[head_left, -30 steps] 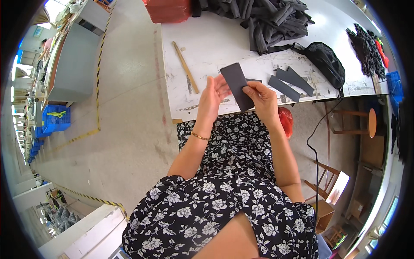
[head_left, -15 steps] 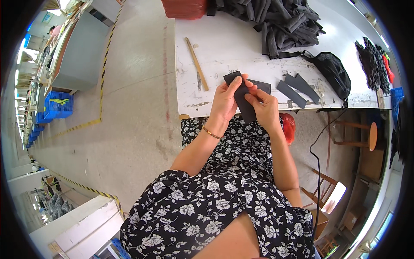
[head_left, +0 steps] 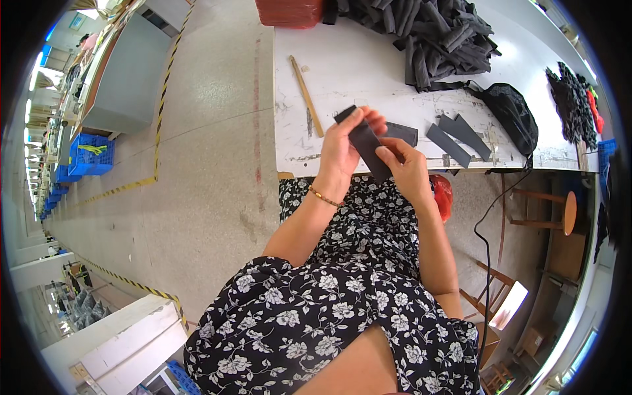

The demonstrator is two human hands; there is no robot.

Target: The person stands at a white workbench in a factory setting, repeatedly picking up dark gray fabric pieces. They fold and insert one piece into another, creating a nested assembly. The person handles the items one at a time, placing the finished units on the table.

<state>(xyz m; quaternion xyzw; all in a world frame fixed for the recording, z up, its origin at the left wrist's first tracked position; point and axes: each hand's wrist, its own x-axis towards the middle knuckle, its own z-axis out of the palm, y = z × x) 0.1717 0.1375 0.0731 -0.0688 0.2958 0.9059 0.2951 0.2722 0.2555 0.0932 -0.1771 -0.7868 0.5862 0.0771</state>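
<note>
A flat, dark grey strip of what looks like fabric is held at a slant over the table's front edge. My left hand grips its upper end, the thumb lying on top and the blurred fingers reaching behind. Lower down, my right hand pinches the strip's right edge between thumb and fingers. Just beyond my hands, another dark piece lies on the table, partly hidden by them. Farther right rest two more grey strips, side by side.
On the white table lie a wooden stick, a large heap of dark strips, a black mesh bag and another dark pile. A red bundle sits at the far edge. A black cord hangs at right.
The strip has turned so its broad face shows more. My left fingers have lifted and spread behind it, while my right hand has slid slightly down along its edge.
</note>
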